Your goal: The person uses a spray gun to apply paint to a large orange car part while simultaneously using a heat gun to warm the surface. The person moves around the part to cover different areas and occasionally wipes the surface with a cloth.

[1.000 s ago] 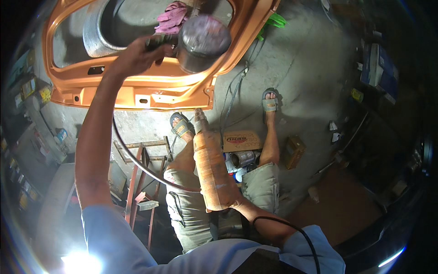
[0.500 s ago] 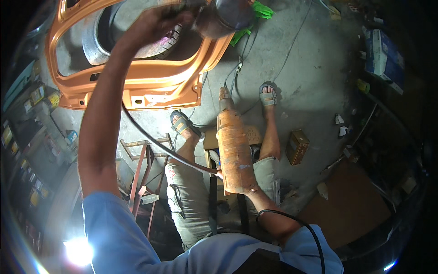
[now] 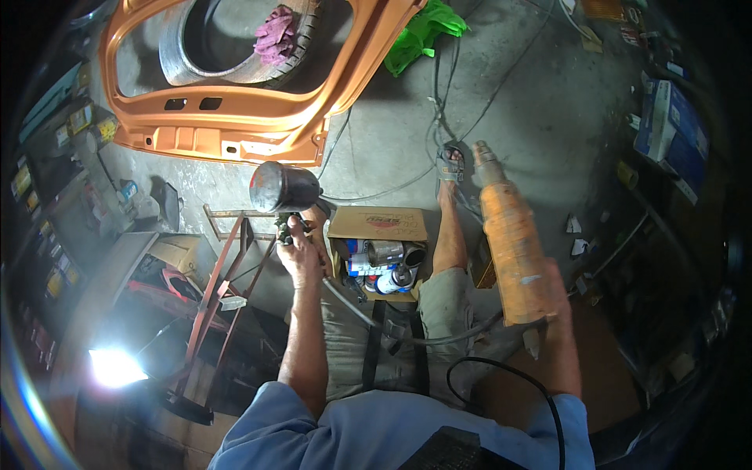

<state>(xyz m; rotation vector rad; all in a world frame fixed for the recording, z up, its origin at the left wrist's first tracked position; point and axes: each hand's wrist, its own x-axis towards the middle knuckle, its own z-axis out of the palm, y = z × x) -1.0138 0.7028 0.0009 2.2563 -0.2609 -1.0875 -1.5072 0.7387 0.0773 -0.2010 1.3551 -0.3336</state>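
My left hand (image 3: 301, 254) is closed round the handle of a spray gun with a dark, paint-stained cup (image 3: 284, 187) on top. A grey hose (image 3: 348, 304) runs from the gun across my lap toward the right. On the right, my right hand (image 3: 556, 294) grips a heat gun (image 3: 509, 243) wrapped in worn orange tape, its metal nozzle pointing away from me. Its far-side fingers are hidden behind the body. Beyond the spray gun lies an orange-painted car door panel (image 3: 211, 125), apart from the cup.
Between my legs stands an open cardboard box (image 3: 376, 223) holding cans and bottles. A tyre (image 3: 176, 55) with a pink glove (image 3: 275, 35) lies behind the panel, near a green plastic bag (image 3: 423, 35). A metal stand (image 3: 227, 270) and bright lamp (image 3: 116, 368) are left; cables cross the floor.
My left hand has brought the spray gun back from over the panel, nearer my body. My right hand has carried the heat gun rightward, uncovering the box. My view has shifted slightly.
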